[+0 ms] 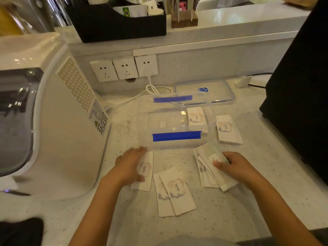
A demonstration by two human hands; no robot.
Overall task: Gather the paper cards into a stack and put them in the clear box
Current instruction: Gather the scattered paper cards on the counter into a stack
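The left hand (132, 165) lies flat and spread on 1 card (144, 172). The right hand (234, 165) pinches a fanned bunch of cards (208, 172). 2 overlapping cards (174, 191) lie between them on the bench (230, 219), just before the clear box (175, 121).

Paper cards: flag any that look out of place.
One card already lies alone in the clear box, unstacked. Another card sits apart, right of the box, away from the fanned pile under the right hand.
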